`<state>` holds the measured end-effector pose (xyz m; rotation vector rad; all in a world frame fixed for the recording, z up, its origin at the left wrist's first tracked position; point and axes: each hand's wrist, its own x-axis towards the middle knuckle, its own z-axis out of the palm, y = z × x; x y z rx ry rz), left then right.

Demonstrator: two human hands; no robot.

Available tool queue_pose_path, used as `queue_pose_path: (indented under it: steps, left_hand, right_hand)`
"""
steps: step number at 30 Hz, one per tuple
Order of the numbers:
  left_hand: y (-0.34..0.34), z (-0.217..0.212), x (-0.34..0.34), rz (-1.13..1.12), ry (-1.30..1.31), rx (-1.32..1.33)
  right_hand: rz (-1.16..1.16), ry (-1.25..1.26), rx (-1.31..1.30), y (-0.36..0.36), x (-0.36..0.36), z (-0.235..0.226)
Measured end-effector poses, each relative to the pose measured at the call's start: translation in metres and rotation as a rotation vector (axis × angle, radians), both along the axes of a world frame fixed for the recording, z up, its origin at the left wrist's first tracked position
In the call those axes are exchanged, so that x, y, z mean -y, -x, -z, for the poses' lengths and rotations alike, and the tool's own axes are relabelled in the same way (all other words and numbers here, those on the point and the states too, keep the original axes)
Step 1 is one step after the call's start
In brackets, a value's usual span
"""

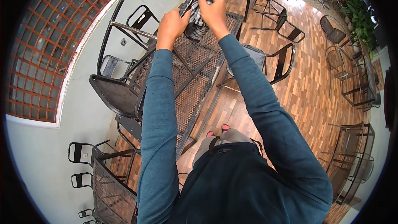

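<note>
Teal sleeves, left hand (172, 24), right hand (213, 10) gripping crumpled checked cloth (198, 20), mesh table (186, 87)

No packages, labels, signs or screens show here — none on the furniture, none on the wall, none on the floor.

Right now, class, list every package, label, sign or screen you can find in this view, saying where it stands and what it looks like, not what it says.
None shows: no package, label, sign or screen.
Both hands, the left hand and right hand, hold only a black-and-white checked cloth over a black mesh metal table.
Around it stand black metal chairs on a wood-patterned floor.
</note>
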<state>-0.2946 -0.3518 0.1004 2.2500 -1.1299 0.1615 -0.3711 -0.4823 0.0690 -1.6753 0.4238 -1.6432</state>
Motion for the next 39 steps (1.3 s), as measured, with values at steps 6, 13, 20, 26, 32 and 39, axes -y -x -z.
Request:
queue_pose_path:
  steps: [6,13,20,26,32,39]
  left_hand:
    - [-0.001,0.000,0.000,-0.013,-0.015,-0.008]
    - [-0.008,0.000,-0.005,-0.017,-0.032,0.000]
    - [-0.004,0.002,-0.002,-0.011,-0.017,-0.006]
    - [-0.001,0.000,0.000,0.020,-0.015,-0.022]
    - [-0.002,-0.001,-0.004,-0.002,-0.010,-0.011]
    - [-0.001,0.001,0.002,0.016,-0.012,-0.006]
  right_hand:
    - [-0.221,-0.154,-0.066,0.009,0.002,-0.001]
    - [-0.277,-0.124,0.012,0.001,-0.005,0.007]
    - [-0.179,-0.180,0.066,-0.001,-0.012,0.014]
    - [-0.196,-0.165,0.094,0.000,-0.009,0.019]
    - [-0.204,-0.162,0.108,-0.003,-0.020,0.018]
    - [-0.157,-0.173,0.159,-0.008,-0.008,0.014]
